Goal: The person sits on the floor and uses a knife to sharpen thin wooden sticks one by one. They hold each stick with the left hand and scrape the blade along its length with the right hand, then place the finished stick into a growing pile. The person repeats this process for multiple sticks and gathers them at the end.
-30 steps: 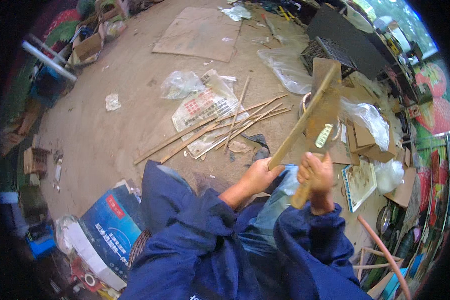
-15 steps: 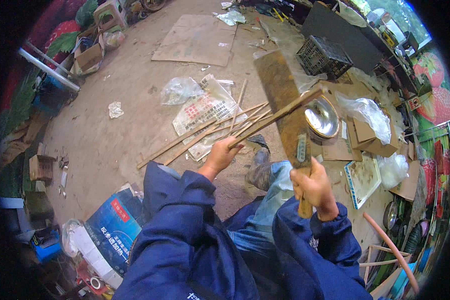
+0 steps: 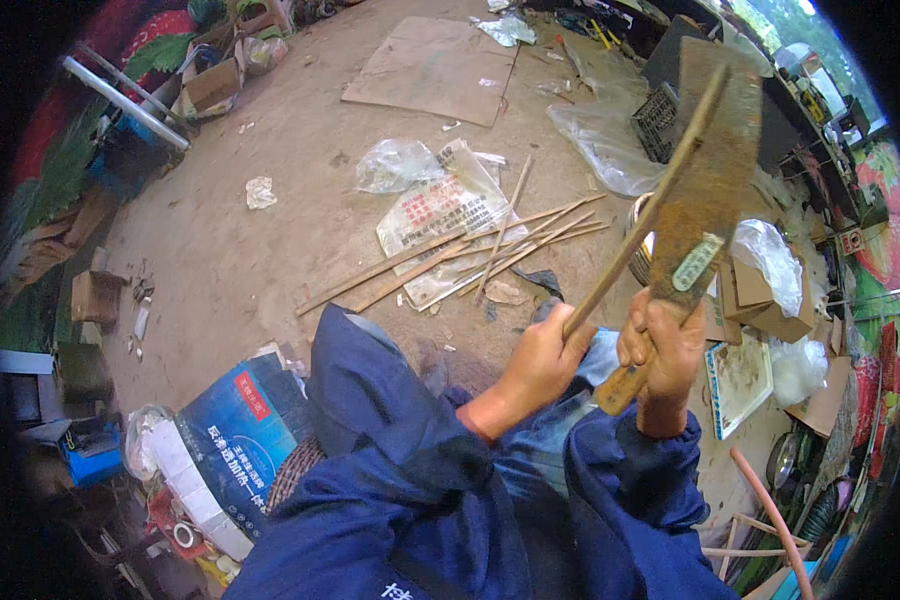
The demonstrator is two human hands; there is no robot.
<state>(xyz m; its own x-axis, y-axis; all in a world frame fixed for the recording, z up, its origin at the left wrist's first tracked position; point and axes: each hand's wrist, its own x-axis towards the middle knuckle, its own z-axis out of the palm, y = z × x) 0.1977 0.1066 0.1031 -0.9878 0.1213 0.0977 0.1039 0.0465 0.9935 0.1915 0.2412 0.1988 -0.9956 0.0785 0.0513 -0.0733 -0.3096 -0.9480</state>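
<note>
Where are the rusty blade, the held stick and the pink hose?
Rusty blade (image 3: 712,180): head view, on its flat face.
Held stick (image 3: 648,208): head view, near its middle.
Pink hose (image 3: 774,510): head view, along its middle.

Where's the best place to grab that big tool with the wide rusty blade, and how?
Probably by its wooden handle, coming from the person's side. The handle points back toward their body and is narrow enough for fingers to wrap around, as the right hand does. The wide blade points away and may be sharp, so I'd keep fingers off it.
</note>
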